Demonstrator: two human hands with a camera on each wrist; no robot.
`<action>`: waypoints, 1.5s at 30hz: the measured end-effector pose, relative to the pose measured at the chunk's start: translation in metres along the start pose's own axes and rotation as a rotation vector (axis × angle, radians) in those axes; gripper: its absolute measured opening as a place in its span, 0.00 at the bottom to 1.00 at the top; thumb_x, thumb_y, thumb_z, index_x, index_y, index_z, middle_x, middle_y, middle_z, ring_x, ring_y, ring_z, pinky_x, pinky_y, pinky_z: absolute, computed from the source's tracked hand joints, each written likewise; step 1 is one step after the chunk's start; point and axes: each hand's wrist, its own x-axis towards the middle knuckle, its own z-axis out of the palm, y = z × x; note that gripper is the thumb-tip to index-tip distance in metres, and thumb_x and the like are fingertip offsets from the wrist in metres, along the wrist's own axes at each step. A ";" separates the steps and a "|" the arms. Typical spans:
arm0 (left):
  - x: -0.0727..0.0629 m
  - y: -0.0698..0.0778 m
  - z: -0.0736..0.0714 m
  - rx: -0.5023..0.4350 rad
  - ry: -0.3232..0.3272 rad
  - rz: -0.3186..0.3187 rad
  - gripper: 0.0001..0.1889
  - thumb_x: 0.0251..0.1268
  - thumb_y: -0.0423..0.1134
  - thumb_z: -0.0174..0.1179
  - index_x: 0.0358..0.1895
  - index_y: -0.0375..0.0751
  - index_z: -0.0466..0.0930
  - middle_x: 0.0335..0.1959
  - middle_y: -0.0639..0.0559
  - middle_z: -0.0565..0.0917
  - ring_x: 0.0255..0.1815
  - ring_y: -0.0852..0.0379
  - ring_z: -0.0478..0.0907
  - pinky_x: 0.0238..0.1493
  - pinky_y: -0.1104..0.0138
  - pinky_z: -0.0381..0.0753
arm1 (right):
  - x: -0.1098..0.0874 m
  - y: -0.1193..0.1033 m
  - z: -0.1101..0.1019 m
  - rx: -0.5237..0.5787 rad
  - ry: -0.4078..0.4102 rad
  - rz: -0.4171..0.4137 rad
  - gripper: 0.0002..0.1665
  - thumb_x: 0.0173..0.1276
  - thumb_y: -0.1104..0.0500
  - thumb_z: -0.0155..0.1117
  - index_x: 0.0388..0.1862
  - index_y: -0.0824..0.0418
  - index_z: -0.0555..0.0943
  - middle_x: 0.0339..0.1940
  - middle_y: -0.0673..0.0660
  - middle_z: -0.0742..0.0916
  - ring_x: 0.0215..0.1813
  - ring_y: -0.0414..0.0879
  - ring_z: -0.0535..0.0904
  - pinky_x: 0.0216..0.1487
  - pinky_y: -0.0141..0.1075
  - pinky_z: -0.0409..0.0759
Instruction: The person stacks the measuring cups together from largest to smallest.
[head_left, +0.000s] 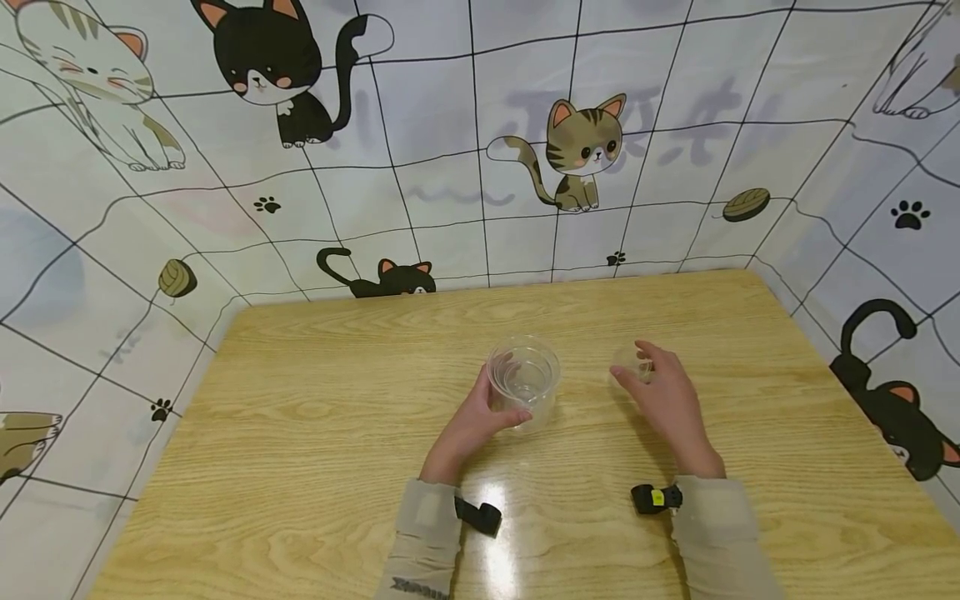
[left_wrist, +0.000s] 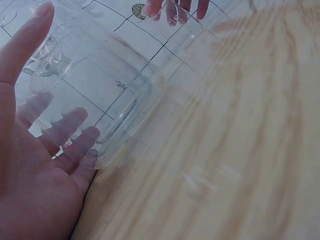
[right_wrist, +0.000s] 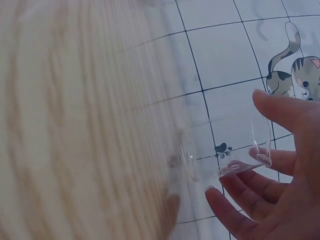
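In the head view, my left hand [head_left: 480, 412] grips a large clear plastic cup [head_left: 536, 383] from its left side, thumb across the front. The fingers show through the wall of this cup [left_wrist: 100, 85] in the left wrist view. Whether anything is inside it I cannot tell. To the right, my right hand [head_left: 667, 400] holds a smaller clear cup [head_left: 630, 367], its fingers curled loosely around it. The right wrist view shows this small cup [right_wrist: 225, 145] between the thumb and the fingers [right_wrist: 250, 195], close to the tabletop.
Both cups are over a light wooden table [head_left: 337, 383]. A white curtain [head_left: 450, 192] printed with cats and grid lines surrounds its back and sides. Each wrist wears a black strap [head_left: 480, 517].
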 end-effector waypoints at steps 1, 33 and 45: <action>-0.001 0.004 0.000 -0.002 -0.004 -0.003 0.48 0.45 0.42 0.69 0.68 0.59 0.46 0.65 0.57 0.59 0.66 0.59 0.53 0.65 0.58 0.48 | 0.000 -0.001 0.001 -0.002 -0.001 -0.004 0.43 0.61 0.37 0.51 0.66 0.63 0.59 0.56 0.66 0.70 0.45 0.59 0.73 0.40 0.52 0.70; -0.006 0.019 0.002 0.017 -0.003 -0.005 0.47 0.46 0.40 0.68 0.68 0.52 0.46 0.66 0.52 0.58 0.67 0.57 0.51 0.65 0.57 0.47 | 0.000 -0.003 -0.010 -0.051 -0.186 0.014 0.49 0.57 0.32 0.51 0.68 0.60 0.55 0.60 0.64 0.65 0.52 0.56 0.69 0.39 0.47 0.73; -0.007 0.020 0.003 0.002 -0.001 -0.011 0.47 0.46 0.39 0.68 0.68 0.53 0.47 0.67 0.53 0.57 0.67 0.58 0.51 0.65 0.58 0.47 | 0.001 0.008 -0.010 -0.025 -0.182 -0.064 0.45 0.59 0.35 0.53 0.67 0.59 0.57 0.61 0.65 0.65 0.56 0.60 0.68 0.45 0.53 0.71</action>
